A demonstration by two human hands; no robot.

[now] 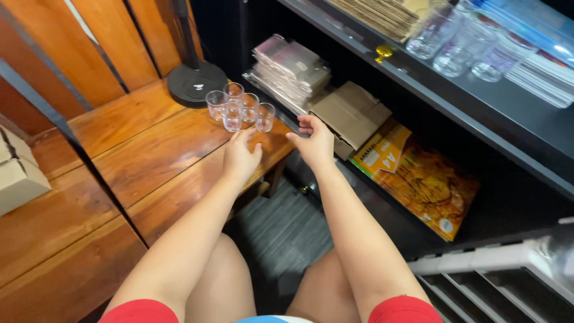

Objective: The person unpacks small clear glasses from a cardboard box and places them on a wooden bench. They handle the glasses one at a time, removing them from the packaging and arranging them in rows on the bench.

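Observation:
Several small clear shot glasses (239,107) stand clustered on the wooden bench (149,155), near its far corner. My left hand (240,157) rests just below them, fingertips reaching toward the nearest glass, holding nothing. My right hand (315,142) hovers to the right of the glasses at the bench's edge, fingers spread and curled slightly, empty. Both forearms stretch forward from my knees.
A black round lamp base (194,84) stands behind the glasses. A black shelf unit holds plastic-wrapped stacks (290,67), a cardboard box (351,112) and orange paper packs (418,179). More clear glasses (457,42) sit on the upper shelf. A cardboard box (18,173) lies far left.

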